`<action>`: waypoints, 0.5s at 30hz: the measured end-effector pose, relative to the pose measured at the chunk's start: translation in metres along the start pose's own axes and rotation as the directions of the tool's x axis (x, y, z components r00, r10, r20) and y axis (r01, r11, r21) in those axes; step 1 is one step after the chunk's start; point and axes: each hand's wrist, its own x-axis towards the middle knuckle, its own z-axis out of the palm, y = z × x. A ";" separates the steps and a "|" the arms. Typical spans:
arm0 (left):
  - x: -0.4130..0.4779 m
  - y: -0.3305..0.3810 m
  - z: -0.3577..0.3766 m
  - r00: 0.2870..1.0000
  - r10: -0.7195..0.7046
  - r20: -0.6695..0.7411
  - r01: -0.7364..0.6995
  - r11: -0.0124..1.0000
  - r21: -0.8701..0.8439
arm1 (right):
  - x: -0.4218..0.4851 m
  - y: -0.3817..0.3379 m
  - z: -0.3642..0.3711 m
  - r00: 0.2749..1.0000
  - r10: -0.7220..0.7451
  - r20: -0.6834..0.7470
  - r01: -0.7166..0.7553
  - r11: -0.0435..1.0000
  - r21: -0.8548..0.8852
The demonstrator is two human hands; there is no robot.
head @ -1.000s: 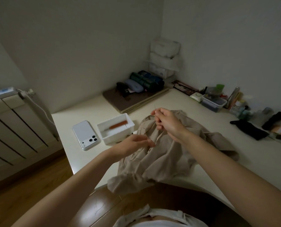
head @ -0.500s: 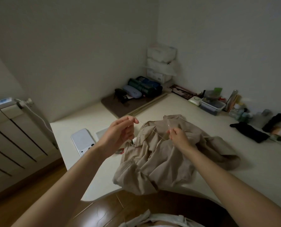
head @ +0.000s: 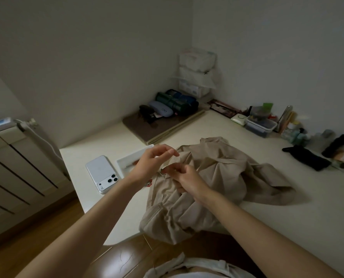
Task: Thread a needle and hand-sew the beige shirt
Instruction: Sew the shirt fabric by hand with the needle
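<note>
The beige shirt (head: 217,177) lies crumpled on the cream table (head: 287,217), its lower part hanging over the near edge. My left hand (head: 155,163) hovers over the shirt's left side, thumb and forefinger pinching a thin thread (head: 178,157). My right hand (head: 187,177) sits just below and right of it, on the shirt, fingers curled and pinching the thread or needle at the fabric. The needle itself is too thin to make out.
A white tray (head: 131,159) with a reddish tool stands left of the shirt, a white phone (head: 103,173) beside it. Cases on a brown mat (head: 157,127), boxes, containers and bottles line the back and right wall. A radiator (head: 12,167) stands at left.
Both hands came together over the shirt's left side. My right hand moved left and down to the fabric; my left hand shifted right, still pinching the thread.
</note>
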 end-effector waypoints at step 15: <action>-0.020 -0.060 0.013 0.923 -0.331 0.195 0.228 0.882 0.413 | 0.027 0.015 -0.048 0.883 -0.089 -0.460 0.010 0.985 -0.171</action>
